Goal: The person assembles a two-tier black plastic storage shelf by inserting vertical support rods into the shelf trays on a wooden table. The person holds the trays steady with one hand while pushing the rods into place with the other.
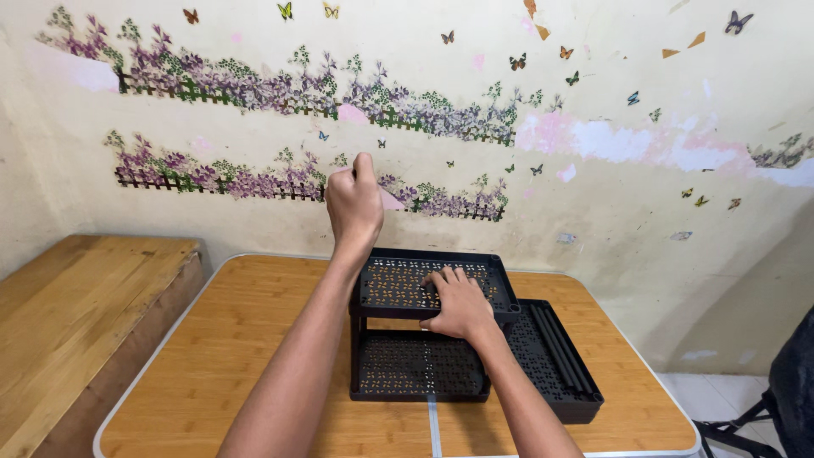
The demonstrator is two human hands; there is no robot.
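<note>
Perforated black plastic rack (398, 284), two-tiered

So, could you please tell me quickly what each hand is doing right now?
Left hand: raised in a fist, nothing visibly held.
Right hand: open, flat on the black perforated plastic rack's top shelf.

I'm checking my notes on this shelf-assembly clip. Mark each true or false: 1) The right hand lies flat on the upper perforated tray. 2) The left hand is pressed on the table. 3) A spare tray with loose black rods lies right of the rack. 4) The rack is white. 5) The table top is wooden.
1) True: the right hand rests palm down on the upper tray.
2) False: the left hand is raised in a fist above the rack.
3) True: the spare tray holds black rods.
4) False: it is black.
5) True: the table is wood-coloured.
</note>
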